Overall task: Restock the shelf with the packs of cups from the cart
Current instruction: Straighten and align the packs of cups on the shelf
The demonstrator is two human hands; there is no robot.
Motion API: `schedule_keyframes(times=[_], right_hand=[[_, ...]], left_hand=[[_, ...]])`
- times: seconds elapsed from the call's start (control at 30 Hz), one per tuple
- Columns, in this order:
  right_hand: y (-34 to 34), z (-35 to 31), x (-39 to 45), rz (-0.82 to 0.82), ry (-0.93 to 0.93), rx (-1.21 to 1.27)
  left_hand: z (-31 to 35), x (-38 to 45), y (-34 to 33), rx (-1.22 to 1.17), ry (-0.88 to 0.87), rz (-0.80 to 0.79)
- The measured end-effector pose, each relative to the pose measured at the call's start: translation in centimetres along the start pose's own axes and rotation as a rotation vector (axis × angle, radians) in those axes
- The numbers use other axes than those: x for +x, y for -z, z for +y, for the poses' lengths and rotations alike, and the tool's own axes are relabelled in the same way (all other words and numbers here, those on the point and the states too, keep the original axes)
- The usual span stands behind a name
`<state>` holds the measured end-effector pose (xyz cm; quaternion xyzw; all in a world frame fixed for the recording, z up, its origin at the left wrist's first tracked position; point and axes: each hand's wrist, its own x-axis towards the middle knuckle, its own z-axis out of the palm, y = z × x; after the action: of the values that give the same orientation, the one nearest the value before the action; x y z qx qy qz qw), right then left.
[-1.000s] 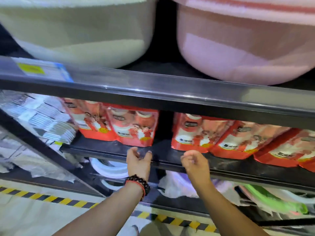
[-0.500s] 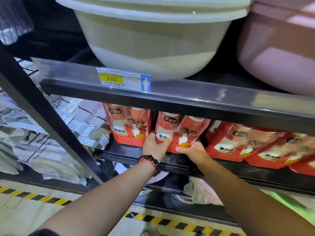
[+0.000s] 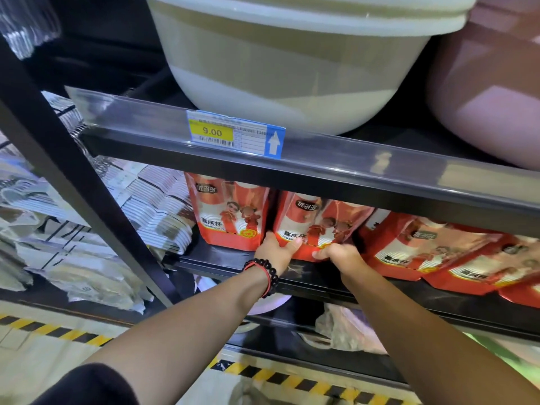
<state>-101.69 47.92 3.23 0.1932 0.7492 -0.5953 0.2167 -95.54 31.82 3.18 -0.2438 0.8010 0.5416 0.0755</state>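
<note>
Your left hand [image 3: 276,248] and your right hand [image 3: 339,254] both grip the bottom edge of one red printed plastic pack of cups [image 3: 314,226], thumbs curled onto its front face, so each grip is clamped on that pack. The pack stands on the black metal shelf [image 3: 321,280] near its front lip, long axis roughly upright, its top tilted slightly to the right, printed face toward you. Headroom is tight: the pack's top edge sits just under the black upper shelf rail [image 3: 350,176], which carries a blue and yellow price label [image 3: 235,133]. On the left, a second red upright pack of cups [image 3: 229,213] stands just beside the held one, with only a narrow dark gap between them where your left fingers sit. On the right, a row of red packs lying tilted over [image 3: 432,247] leans away, its nearest pack just beside your right hand, so there is little side room either way. Left of the upright pack, stacks of white packaged goods [image 3: 152,206] fill the rest of the shelf up to the slanting black frame post [image 3: 73,182]. Above the rail sit a large cream plastic basin [image 3: 292,62] and a pink plastic basin [image 3: 491,92]. The open space is toward you, over the shelf's front lip.
</note>
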Motion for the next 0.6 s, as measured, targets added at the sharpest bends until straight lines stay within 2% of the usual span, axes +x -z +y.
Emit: schedule_keyframes(times=[0.1, 0.17, 0.3, 0.47, 0.53, 0.6], right_hand=[[-0.4, 0.6, -0.2, 0.019, 0.055, 0.045], [-0.8, 1.4, -0.7, 0.037, 0.166, 0.060], [-1.1, 3.8, -1.4, 0.114, 0.321, -0.033], [-1.3, 6.1, -3.9, 0.299, 0.422, -0.019], [-2.0, 6.9, -5.2, 0.252, 0.507, -0.039], [-3.3, 7.1, -6.4, 0.131, 0.565, -0.111]], left_hand=[[-0.3, -0.3, -0.2, -0.013, -0.001, 0.024], [-0.5, -0.7, -0.6, -0.031, 0.018, 0.063], [-1.2, -2.3, -1.4, -0.143, 0.009, 0.153], [-3.3, -3.8, -0.2, -0.302, 0.020, 0.261], [-3.9, -3.9, 1.1, -0.384, 0.035, 0.345], [-4.2, -3.8, 2.7, -0.444, 0.032, 0.442]])
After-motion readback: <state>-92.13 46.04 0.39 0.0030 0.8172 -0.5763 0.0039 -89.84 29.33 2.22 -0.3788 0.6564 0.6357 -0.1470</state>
